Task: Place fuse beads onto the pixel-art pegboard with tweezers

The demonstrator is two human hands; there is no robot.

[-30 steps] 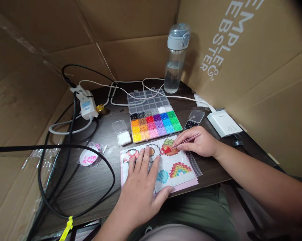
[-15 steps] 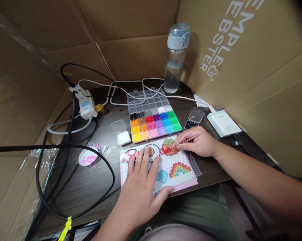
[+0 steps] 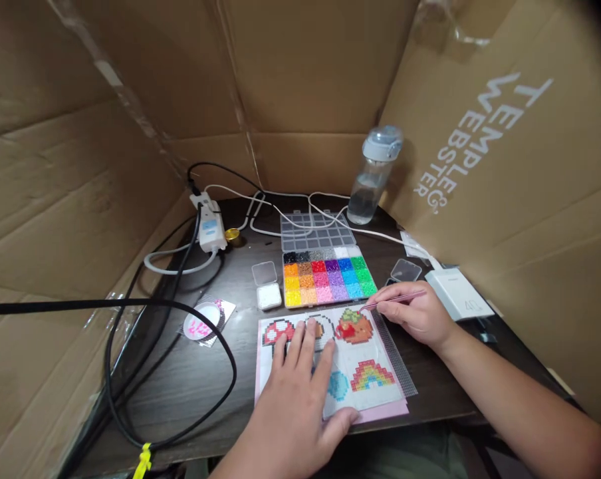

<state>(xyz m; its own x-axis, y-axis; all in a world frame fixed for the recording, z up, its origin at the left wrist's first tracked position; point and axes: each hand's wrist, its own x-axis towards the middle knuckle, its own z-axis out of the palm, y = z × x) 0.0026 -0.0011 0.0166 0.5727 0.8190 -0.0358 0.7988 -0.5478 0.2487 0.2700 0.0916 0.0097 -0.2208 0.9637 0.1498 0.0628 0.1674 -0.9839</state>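
Note:
A pattern sheet of pixel pictures, with a clear pegboard apparently over it, lies on the table. My left hand rests flat on it, fingers spread, covering part of the lower left. In a pinch, my right hand holds thin pink tweezers, their tip near the green top of the round orange picture. A cluster of red beads lies on that picture's left side. Behind the sheet, the sorted bead box stands open, its many compartments filled by colour.
Left of the bead box is a small box of white beads. Further left, a white dish holds pink pieces. A water bottle, power strip, white charger and a looping black cable surround the work.
My right hand has drawn the tweezers up and away from the red beads, to the picture's upper right. My left hand stays on the sheet. The camera view has shifted.

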